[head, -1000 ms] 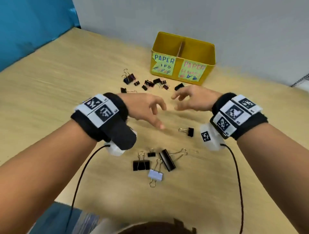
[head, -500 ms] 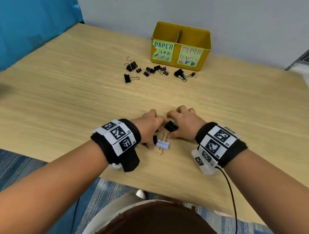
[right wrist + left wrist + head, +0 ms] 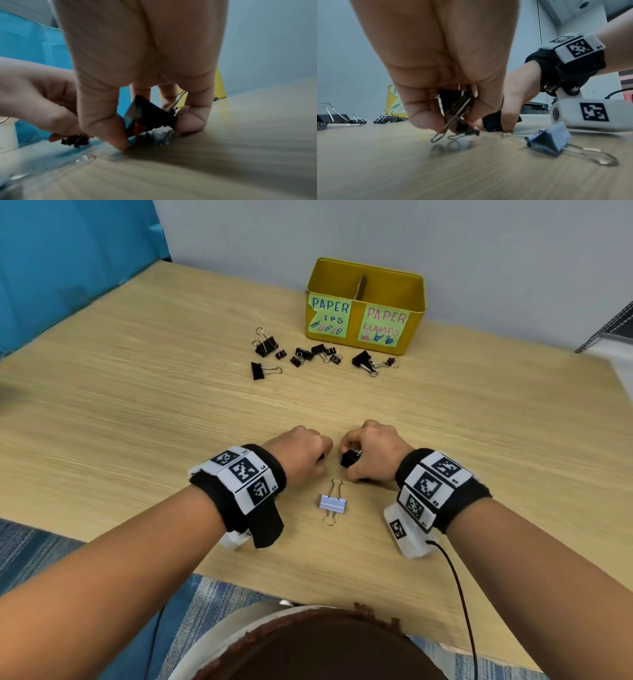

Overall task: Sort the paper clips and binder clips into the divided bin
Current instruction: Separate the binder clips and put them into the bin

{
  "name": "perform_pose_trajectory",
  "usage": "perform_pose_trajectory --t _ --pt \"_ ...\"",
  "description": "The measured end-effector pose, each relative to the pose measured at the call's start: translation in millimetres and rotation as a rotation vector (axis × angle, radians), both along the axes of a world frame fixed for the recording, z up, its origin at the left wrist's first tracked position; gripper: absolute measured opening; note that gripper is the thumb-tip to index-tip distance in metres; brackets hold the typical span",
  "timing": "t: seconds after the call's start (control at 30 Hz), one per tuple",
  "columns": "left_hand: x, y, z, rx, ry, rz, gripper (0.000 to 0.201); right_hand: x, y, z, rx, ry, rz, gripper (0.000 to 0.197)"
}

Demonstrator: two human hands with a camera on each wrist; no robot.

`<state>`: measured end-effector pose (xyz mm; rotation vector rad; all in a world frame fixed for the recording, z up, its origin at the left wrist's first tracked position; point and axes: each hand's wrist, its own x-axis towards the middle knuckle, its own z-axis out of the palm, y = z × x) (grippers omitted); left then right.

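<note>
Your left hand (image 3: 301, 455) grips small black clips (image 3: 458, 108); your right hand (image 3: 371, 455) pinches a large black clip (image 3: 350, 457), pale blue clip (image 3: 333, 503) between your wrists.

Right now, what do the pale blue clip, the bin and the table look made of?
Pale blue clip: painted sheet metal body, matte, with shiny wire handles.
Bin: yellow, smooth and slightly glossy with thin walls; metal or plastic, can't tell.
Table: light wood-grain top, probably laminate, faint sheen.

Even, soft indoor light; faint shadows pool under the fingers (image 3: 102, 121). Both wrist views blur heavily on the counter (image 3: 471, 175) nearest the lens; the head view bows at its edges.
</note>
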<state>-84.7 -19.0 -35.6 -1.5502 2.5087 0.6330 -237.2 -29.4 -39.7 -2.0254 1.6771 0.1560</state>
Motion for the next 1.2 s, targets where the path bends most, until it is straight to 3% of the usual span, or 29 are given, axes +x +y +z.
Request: perform_pose_trajectory --t 0.17,0.37,0.47,0.6,0.7,0.77,0.9,1.03,1.2 --pt "4 -9 -1 0.098 0.043 0.04 0.017 -5 -11 -1 0.014 -0.014 -0.051 0.028" --pt "3 -38 17 0.098 0.218 0.14 0.026 -25 -40 16 0.003 -0.174 -0.201 0.022" --pt "-7 -72 40 0.136 0.449 0.273 0.026 -33 -78 47 -0.015 -0.383 -0.346 0.025" --pt "-37 -134 81 0.065 0.818 0.422 0.014 -40 -142 95 -0.208 -0.743 -0.522 0.03" --pt "-66 -179 103 0.062 0.918 0.439 0.019 -42 -182 111 -0.324 -1.007 -0.674 0.026" --pt "-82 -208 109 0.094 0.922 0.456 0.033 -45 -209 108 -0.375 -1.061 -0.764 0.028" --pt "-99 -242 104 0.134 0.829 0.455 0.065 -49 -248 91 -0.387 -0.899 -0.795 0.03" --pt "-101 -258 90 0.086 0.586 0.335 0.058 -55 -260 72 -0.319 -0.676 -0.615 0.034" --pt "-92 -253 81 -0.063 0.464 0.298 0.061 -51 -247 70 -0.249 -0.436 -0.351 0.039"
